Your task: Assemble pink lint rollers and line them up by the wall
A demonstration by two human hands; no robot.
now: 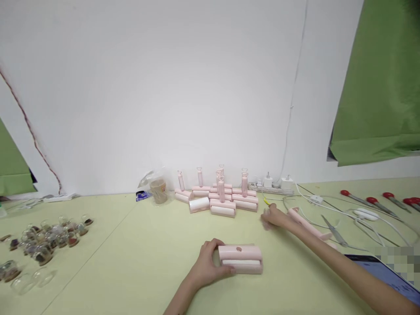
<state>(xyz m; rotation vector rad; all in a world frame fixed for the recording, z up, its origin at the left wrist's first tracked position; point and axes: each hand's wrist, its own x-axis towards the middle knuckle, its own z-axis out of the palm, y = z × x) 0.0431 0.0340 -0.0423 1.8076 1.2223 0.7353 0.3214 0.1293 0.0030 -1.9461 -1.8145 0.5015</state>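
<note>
My left hand (210, 264) grips the left end of a pink roller case (241, 252), thumb on the front and fingers behind. The case lies on the table, with a round hole in its top and a white roll showing through the front slot. My right hand (273, 217) reaches forward beside a small yellow piece (266, 202). Its fingertips are blurred, so whether they hold anything is unclear. Behind, similar pink roller cases (223, 207) stand in a group, several with upright handles (222, 191) ending in loops. A long pink part (308, 224) lies under my right forearm.
Scissors (335, 232), white cables (331, 207) and red-handled tools (374, 201) lie at the right, near a tablet-like screen (387, 273). A power strip (277, 190) sits by the wall. At the left are small glass domes (42, 253); a bagged cup (159, 191) stands behind.
</note>
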